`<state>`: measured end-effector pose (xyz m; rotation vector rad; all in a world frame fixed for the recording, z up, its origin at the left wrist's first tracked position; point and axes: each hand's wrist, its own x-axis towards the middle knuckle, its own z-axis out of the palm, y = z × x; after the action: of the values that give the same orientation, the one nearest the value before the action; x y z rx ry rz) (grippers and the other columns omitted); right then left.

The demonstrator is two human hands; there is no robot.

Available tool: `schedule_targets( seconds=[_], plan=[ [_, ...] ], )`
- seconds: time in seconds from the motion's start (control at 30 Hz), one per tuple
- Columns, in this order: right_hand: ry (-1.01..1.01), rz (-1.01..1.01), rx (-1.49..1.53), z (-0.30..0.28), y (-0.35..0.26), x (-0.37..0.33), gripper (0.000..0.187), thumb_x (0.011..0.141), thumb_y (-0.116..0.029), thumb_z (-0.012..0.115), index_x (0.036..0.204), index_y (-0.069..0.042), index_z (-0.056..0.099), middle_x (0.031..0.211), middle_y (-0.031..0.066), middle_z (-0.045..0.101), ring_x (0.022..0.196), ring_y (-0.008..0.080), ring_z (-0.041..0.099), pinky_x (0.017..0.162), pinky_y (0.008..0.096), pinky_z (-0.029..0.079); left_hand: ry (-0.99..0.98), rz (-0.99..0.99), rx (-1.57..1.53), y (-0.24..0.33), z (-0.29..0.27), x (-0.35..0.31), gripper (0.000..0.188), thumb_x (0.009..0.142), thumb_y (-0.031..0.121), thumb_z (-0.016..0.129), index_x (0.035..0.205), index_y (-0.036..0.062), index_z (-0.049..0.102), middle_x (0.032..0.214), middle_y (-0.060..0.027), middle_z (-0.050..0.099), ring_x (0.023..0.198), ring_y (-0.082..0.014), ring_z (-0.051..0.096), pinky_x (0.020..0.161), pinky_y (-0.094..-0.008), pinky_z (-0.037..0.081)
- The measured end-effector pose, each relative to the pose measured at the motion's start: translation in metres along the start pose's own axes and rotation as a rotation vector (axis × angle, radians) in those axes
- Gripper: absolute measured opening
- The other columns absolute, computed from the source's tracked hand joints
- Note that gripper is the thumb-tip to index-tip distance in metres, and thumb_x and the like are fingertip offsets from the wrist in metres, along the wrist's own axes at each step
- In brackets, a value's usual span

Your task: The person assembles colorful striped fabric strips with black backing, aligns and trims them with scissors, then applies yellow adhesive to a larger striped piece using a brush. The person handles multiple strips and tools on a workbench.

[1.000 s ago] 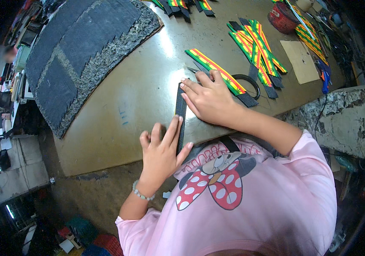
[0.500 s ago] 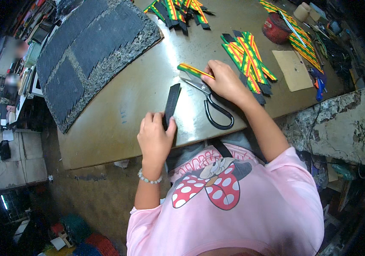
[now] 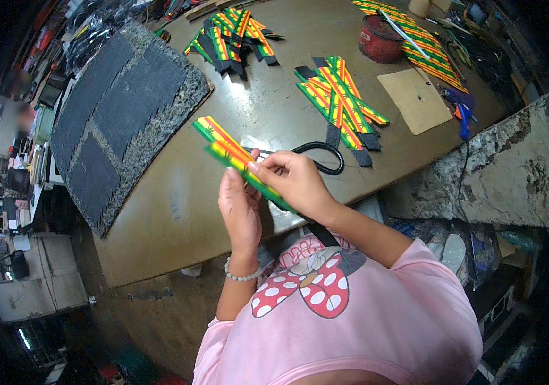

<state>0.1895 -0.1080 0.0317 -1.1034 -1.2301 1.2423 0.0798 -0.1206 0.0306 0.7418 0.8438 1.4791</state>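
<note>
Above the table's front edge, my two hands meet around green, yellow and red striped strips (image 3: 263, 184). My left hand (image 3: 241, 208) grips the lower strip from below, thumb up along it. From the right, my right hand (image 3: 297, 183) pinches the strips with thumb and fingers. A second striped length (image 3: 219, 135) angles up and away beyond my fingertips; where the pieces overlap is partly hidden. Behind my right hand, black-handled scissors (image 3: 340, 163) lie on the table, their blades partly covered by my hands.
Striped and black strips lie in a near pile (image 3: 345, 106) and a far pile (image 3: 229, 38). A rough board with dark pieces (image 3: 136, 99) lies at left. To the right are a red pot (image 3: 380, 40), a cardboard piece (image 3: 415, 101) and a blue glue gun (image 3: 462, 119).
My right hand has left the scissors' side and come to my left hand. Both hands now hold striped strips off the table; the black strip under my left hand was turned or is hidden.
</note>
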Motion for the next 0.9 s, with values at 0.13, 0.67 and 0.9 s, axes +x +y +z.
schedule_targets(
  seconds=[0.13,0.67,0.9],
  plan=[
    [0.094,-0.300,-0.599,-0.040,-0.022,0.002,0.019,0.087,-0.017,0.061,0.084,0.002,0.066,0.085,0.0175,0.062,0.077,0.0300,0.060,0.070,0.0425,0.047,-0.017,0.001,0.087,-0.001,0.017,0.012,0.034,0.099,0.029,0.048,0.116,-0.0001,0.049,0.102,-0.0144,0.064,0.092,-0.0205,0.065,0.075,-0.0283,0.054],
    [-0.279,-0.307,-0.884,-0.233,-0.049,0.086,0.028,0.080,-0.015,0.066,0.103,0.000,0.062,0.089,0.0160,0.066,0.085,0.0307,0.064,0.077,0.0381,0.049,-0.017,0.112,0.277,0.022,-0.003,0.004,0.021,0.095,0.022,0.058,0.094,0.0027,0.048,0.073,-0.0132,0.062,0.046,-0.0128,0.055,0.045,-0.0236,0.048],
    [0.232,0.175,-0.995,-0.164,-0.003,0.073,0.045,0.086,-0.036,0.064,0.105,0.005,0.060,0.091,0.0229,0.064,0.089,0.0339,0.062,0.080,0.0456,0.048,-0.057,-0.188,-0.104,0.019,-0.019,0.047,0.037,0.098,0.036,0.050,0.115,0.0032,0.051,0.081,-0.0051,0.057,0.063,-0.0124,0.055,0.057,-0.0231,0.050]
  ],
)
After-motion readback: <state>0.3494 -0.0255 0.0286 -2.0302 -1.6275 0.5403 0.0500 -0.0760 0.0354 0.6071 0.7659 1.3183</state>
